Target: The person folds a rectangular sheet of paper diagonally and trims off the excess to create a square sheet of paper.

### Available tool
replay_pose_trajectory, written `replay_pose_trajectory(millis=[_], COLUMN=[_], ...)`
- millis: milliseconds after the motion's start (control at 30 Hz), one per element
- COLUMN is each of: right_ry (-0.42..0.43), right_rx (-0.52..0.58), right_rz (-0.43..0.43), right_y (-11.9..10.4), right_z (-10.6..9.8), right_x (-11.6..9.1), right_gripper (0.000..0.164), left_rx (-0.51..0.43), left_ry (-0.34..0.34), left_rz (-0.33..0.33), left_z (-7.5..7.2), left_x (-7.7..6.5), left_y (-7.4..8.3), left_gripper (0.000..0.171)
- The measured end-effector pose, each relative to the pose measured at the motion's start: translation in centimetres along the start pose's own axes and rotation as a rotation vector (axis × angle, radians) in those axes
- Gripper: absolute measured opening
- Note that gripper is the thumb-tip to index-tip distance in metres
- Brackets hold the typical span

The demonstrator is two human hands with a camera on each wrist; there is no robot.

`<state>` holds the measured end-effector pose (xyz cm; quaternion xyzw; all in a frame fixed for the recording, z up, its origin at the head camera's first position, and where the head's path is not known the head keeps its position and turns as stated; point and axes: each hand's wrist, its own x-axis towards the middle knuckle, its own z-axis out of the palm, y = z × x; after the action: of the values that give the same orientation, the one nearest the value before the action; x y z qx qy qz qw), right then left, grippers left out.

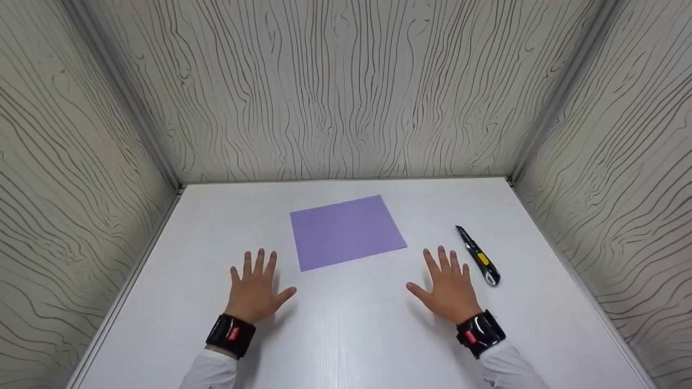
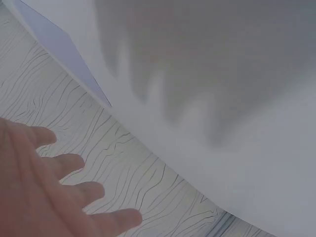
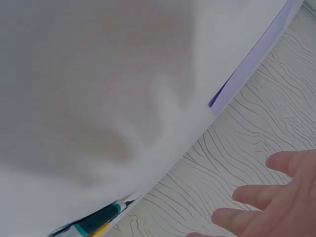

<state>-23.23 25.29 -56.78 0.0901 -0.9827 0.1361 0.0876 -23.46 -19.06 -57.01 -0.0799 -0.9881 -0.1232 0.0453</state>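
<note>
A sheet of purple paper [image 1: 346, 232] lies slightly turned on the white table, between and beyond the two hands. My left hand [image 1: 254, 294] is spread palm down near the paper's lower left corner, holding nothing. On the other side my right hand [image 1: 450, 292] is spread the same way, its fingertips short of the paper's right corner. Just right of that hand lies a black utility knife [image 1: 478, 256] with a yellow slider, its tip pointing away. In the left wrist view the left fingers [image 2: 89, 192] are straight; the right wrist view shows the knife [image 3: 101, 219] at the bottom.
The white tabletop [image 1: 346, 335] meets a wood-grain patterned back wall [image 1: 346, 92]. Similar panels [image 1: 65, 162] stand along the left and right sides, with grey metal posts in the corners. Both wrists carry black straps [image 1: 231, 335], and the hands cast shadows on the table.
</note>
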Motion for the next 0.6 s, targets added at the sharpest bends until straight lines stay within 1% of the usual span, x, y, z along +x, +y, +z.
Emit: replay_pose_trajectory(millis=[100, 200, 333, 400, 433, 500, 600], right_ry=[-0.024, -0.039, -0.057, -0.063, -0.064, -0.062, -0.051], right_rx=[0.016, 0.031, 0.044, 0.051, 0.053, 0.053, 0.047], right_rz=[-0.011, -0.031, -0.044, -0.044, -0.044, -0.050, -0.066], right_y=[-0.7, -1.3, -2.2, -2.6, -2.8, -3.2, -3.7], right_z=[0.2, 0.2, 0.4, 0.5, 0.6, 1.0, 1.6], right_x=[1.0, 2.2, 3.6, 4.0, 4.2, 4.5, 4.6], right_gripper=[0.089, 0.084, 0.077, 0.074, 0.072, 0.070, 0.066], left_rx=[-0.009, -0.013, -0.038, -0.069, -0.087, -0.131, -0.182], left_ry=[-0.024, -0.029, 0.024, 0.051, 0.060, 0.054, 0.018], left_rz=[0.016, 0.056, 0.137, 0.159, 0.160, 0.142, 0.092], left_z=[0.1, 0.1, 0.5, 0.8, 1.0, 1.6, 2.5], left_x=[0.9, 2.2, 4.2, 5.4, 6.0, 7.2, 8.7], left_y=[0.7, 1.6, 3.2, 4.1, 4.5, 5.3, 6.3], left_gripper=[0.093, 0.081, 0.062, 0.055, 0.053, 0.051, 0.053])
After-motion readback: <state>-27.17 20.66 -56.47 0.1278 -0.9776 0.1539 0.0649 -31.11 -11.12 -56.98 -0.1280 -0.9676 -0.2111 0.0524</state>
